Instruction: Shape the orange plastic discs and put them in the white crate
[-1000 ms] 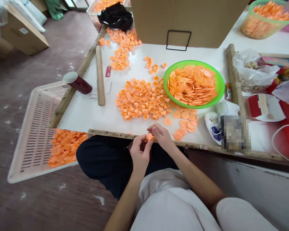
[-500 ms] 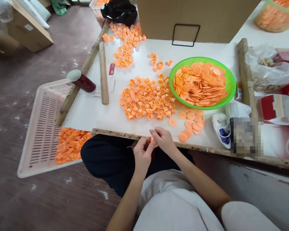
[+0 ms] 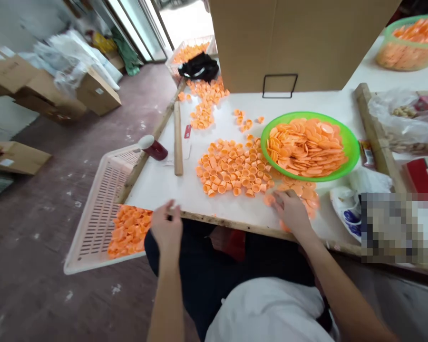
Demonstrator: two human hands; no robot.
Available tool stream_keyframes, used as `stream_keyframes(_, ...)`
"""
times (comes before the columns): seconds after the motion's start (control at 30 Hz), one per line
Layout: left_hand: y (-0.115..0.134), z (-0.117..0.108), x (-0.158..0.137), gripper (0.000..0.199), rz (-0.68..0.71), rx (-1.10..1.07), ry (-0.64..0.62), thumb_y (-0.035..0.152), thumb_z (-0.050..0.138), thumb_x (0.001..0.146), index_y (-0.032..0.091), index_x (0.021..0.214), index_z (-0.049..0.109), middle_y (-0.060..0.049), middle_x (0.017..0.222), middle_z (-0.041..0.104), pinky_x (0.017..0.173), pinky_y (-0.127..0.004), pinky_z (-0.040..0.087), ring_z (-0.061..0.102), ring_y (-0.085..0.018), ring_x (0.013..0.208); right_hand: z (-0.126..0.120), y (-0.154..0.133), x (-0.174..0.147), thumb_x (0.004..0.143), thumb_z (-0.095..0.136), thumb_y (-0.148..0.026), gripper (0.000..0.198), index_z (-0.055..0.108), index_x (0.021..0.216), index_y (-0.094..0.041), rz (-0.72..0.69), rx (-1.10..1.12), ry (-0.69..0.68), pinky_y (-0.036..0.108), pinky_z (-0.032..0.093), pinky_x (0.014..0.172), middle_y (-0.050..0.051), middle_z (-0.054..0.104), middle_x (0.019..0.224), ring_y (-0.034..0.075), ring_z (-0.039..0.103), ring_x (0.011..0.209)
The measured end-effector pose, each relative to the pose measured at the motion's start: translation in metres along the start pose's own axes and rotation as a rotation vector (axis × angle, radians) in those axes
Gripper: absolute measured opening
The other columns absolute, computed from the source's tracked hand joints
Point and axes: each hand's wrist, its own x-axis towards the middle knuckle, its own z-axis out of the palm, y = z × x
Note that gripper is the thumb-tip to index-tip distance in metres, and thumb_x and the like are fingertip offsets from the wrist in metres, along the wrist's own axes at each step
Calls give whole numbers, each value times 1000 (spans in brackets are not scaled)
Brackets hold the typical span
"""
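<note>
My left hand [image 3: 167, 228] hovers over the table's front edge, beside the basket of orange parts [image 3: 130, 230]. Its fingers are loosely curled and parted, somewhat blurred, and nothing shows between them. On the table to the right, my right hand [image 3: 291, 211] reaches down to the loose orange discs [image 3: 308, 192]. Its fingertips close on one flat orange disc [image 3: 269, 199]; blur softens the contact. Just left of that lies a pile of small orange cups [image 3: 231, 168]. Behind the hand, a green bowl [image 3: 355, 147] is heaped with more discs.
A wooden stick [image 3: 178, 140] and a dark red mug [image 3: 153, 147] lie at the table's left side. A large cardboard box [image 3: 306, 42] stands at the back. To the right are a wooden divider [image 3: 378, 128] and a blue-and-white item [image 3: 347, 213].
My hands have parted from around a small orange part at the front edge. The left moved left toward the basket; the right moved right to the discs. The view has shifted.
</note>
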Motion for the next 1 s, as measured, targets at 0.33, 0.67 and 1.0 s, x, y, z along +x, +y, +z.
stream_keyframes(0.33,-10,120,4,24,-241,447,-345,42,60,83,19,82,61,-6,80,68,70,-32,43,64,-24,79,34,29,-6,80,52,-27,7,53,79,-20,68,124,-115,29,40,61,4,60,77,19,57,70)
stream_keyframes(0.67,-30,104,-26,25,-203,272,-349,31,62,83,19,105,58,-5,87,70,74,-32,49,68,-20,79,49,13,-19,86,52,-41,27,67,97,-21,-1,562,-187,32,49,66,6,67,85,19,61,72)
stream_keyframes(1.0,47,92,-82,31,-244,-461,-461,33,66,81,18,105,55,-9,104,63,75,-27,54,67,-16,87,44,-49,-24,90,55,-38,23,68,98,-20,103,1002,-121,34,57,77,4,71,88,18,68,79)
